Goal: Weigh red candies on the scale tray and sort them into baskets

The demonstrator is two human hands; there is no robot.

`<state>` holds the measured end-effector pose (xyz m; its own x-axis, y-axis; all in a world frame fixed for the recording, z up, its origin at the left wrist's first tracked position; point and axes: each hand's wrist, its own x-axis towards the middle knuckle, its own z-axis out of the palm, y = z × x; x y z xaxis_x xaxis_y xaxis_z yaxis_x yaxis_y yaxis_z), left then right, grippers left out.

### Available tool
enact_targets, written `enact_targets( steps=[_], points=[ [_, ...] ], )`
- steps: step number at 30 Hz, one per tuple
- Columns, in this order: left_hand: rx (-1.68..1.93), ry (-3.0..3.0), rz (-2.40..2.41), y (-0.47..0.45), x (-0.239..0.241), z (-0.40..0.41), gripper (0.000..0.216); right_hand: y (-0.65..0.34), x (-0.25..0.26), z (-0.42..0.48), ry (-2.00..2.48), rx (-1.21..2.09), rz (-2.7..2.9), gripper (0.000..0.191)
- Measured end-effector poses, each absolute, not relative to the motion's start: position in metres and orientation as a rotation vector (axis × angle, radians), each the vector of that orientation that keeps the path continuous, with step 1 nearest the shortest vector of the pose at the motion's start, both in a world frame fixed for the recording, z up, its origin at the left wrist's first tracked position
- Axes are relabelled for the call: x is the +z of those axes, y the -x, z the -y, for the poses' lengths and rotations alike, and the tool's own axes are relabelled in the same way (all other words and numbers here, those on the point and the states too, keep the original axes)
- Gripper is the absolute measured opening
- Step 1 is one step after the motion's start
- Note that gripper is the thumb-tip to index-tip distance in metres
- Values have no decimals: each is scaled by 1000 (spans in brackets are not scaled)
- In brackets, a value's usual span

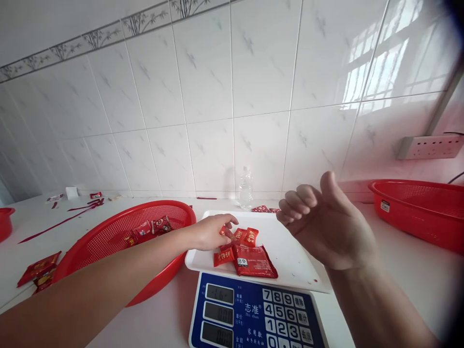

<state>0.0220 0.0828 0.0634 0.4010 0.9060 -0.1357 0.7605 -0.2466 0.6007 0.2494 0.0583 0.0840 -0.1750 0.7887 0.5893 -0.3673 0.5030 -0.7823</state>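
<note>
My left hand (212, 233) reaches over the white tray (290, 241) of a blue digital scale (253, 314). Its fingers are curled round a small red candy packet (223, 231), partly hidden by them. Touching or close beside it are more small red packets, one at the right (251, 237) and one nearer me (224, 256). A larger flat red packet (255, 262) lies at the tray's front. Raised over the tray's right side, my right hand (329, 227) has loosely bent fingers, its thumb apart, and nothing visible in it.
Left of the scale stands a red perforated basket (108, 237) with several packets inside; another red basket (420, 212) is at the right. A clear plastic bottle (246, 188) stands behind the tray by the tiled wall. Red packets (39, 270) lie at the far left, with red ribbon (65, 220) beyond.
</note>
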Motion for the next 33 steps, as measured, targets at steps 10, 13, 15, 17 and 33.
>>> enact_targets(
  steps=[10,13,15,17,33],
  points=[
    [461,-2039,-1456,-33,65,-90,38,-251,81,-54,317,1119,1464,52],
    [486,-2019,-1461,-39,67,-88,37,-251,83,-51,261,1002,1598,70],
    [498,-2019,-1460,-42,65,-88,37,-249,82,-49,210,915,1690,68],
    [504,-2038,-1454,-45,62,-90,36,-247,78,-47,164,810,1746,61],
    [1537,-2535,-685,-59,89,-26,35,-222,61,-44,394,-300,1863,92]
  ],
)
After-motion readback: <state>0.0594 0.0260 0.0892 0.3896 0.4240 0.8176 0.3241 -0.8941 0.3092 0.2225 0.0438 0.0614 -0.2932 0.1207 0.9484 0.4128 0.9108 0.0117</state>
